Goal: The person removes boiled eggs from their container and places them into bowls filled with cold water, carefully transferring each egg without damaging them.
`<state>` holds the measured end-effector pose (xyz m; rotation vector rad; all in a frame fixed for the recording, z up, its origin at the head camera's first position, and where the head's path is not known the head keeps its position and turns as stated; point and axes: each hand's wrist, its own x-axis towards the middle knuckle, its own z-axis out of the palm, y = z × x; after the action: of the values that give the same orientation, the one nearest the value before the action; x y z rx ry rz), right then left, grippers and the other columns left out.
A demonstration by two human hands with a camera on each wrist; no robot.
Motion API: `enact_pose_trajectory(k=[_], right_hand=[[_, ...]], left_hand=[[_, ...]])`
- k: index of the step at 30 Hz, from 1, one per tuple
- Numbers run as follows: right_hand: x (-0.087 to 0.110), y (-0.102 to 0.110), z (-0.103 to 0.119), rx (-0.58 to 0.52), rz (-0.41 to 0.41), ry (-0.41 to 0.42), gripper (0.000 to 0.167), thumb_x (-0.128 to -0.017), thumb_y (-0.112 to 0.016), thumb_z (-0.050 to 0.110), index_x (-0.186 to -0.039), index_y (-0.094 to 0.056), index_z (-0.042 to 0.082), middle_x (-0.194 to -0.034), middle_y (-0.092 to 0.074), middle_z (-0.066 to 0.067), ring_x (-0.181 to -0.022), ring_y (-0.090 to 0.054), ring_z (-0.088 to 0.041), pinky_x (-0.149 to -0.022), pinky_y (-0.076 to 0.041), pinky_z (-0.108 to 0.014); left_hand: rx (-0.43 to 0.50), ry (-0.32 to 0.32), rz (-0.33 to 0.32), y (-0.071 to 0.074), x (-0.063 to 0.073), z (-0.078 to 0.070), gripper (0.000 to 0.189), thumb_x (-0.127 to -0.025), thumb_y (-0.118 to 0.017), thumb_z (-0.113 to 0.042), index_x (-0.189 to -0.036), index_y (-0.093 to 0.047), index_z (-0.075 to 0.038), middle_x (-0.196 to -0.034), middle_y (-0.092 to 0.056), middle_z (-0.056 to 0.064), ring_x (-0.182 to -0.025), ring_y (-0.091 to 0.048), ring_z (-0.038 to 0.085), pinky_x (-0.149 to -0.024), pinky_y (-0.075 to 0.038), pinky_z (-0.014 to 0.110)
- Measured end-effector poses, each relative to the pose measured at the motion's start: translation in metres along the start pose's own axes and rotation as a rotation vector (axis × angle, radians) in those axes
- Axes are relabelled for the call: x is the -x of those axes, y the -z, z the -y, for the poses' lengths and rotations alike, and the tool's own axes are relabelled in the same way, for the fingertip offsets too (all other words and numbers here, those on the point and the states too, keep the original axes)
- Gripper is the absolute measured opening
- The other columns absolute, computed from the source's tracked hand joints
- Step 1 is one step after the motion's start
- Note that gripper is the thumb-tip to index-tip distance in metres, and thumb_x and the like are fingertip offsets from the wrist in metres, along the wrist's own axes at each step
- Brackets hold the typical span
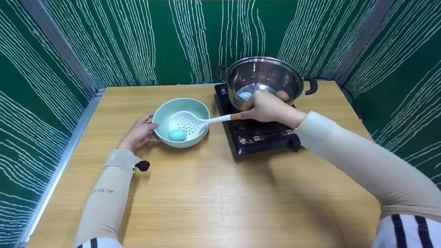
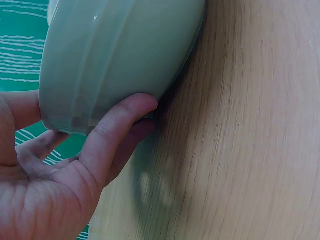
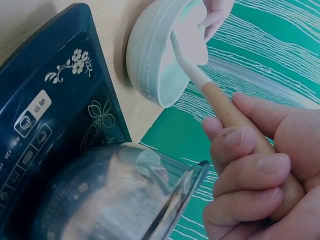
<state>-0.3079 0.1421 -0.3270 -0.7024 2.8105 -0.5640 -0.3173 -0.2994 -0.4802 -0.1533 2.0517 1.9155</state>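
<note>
My left hand [image 1: 140, 132] grips the left side of a pale green bowl [image 1: 182, 144], thumb over the rim and the other fingers against the outside, as the left wrist view shows. Curled around the wooden handle of a white slotted spoon [image 1: 215, 120], my right hand [image 1: 267, 106] hangs in front of the pot. The spoon's perforated head lies inside the bowl. Beside its lower left edge is a turquoise egg [image 1: 177, 135]; whether the egg still touches the spoon I cannot tell. In the steel pot [image 1: 263, 72] are a pale egg [image 1: 245, 95] and a brown egg [image 1: 282, 95], partly hidden.
The pot, with black side handles [image 1: 311, 86], stands on a black induction cooker [image 1: 262, 141] right of the bowl. Both are on a wooden table [image 1: 206, 193]. Green walls [image 1: 186, 41] with white lines close off the back and sides.
</note>
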Motion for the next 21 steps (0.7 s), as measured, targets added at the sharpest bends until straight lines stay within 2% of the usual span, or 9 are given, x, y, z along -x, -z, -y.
enact_pose_trajectory(k=[7,12,17,21], right_hand=[[0.003,0.000,0.002,0.035,-0.023,0.007,0.027,-0.101,-0.079,0.037,-0.094,-0.086,0.012,-0.077,-0.071,-0.001,-0.076,-0.063,-0.022,-0.065,-0.048,-0.032],[0.004,0.003,0.003,0.035,-0.028,-0.039,0.025,-0.104,-0.077,0.036,-0.104,-0.088,0.014,-0.085,-0.078,-0.004,-0.081,-0.065,-0.025,-0.069,-0.049,-0.035],[0.005,0.010,0.001,0.098,-0.061,-0.093,0.034,-0.103,-0.076,0.043,-0.097,-0.086,0.011,-0.081,-0.077,-0.005,-0.080,-0.064,-0.027,-0.069,-0.045,-0.037],[0.005,0.015,-0.003,0.039,-0.070,-0.119,0.039,-0.101,-0.077,0.046,-0.089,-0.085,0.010,-0.072,-0.071,-0.003,-0.072,-0.060,-0.024,-0.061,-0.045,-0.033]], left_hand=[[-0.013,0.004,0.007,0.001,0.001,-0.001,0.064,-0.115,-0.045,-0.013,-0.175,-0.021,-0.015,-0.161,-0.043,0.031,-0.098,-0.078,0.017,-0.085,-0.069,0.037],[-0.019,0.012,0.004,0.001,0.001,-0.002,0.065,-0.116,-0.046,-0.013,-0.175,-0.020,-0.016,-0.163,-0.042,0.030,-0.105,-0.076,0.022,-0.087,-0.069,0.038],[-0.022,0.010,0.002,0.002,0.001,-0.002,0.065,-0.115,-0.046,-0.013,-0.175,-0.020,-0.016,-0.164,-0.041,0.032,-0.116,-0.074,0.031,-0.086,-0.069,0.037],[-0.020,0.012,0.003,0.002,0.001,-0.001,0.066,-0.115,-0.046,-0.012,-0.175,-0.020,-0.016,-0.164,-0.041,0.033,-0.117,-0.073,0.032,-0.086,-0.069,0.038]])
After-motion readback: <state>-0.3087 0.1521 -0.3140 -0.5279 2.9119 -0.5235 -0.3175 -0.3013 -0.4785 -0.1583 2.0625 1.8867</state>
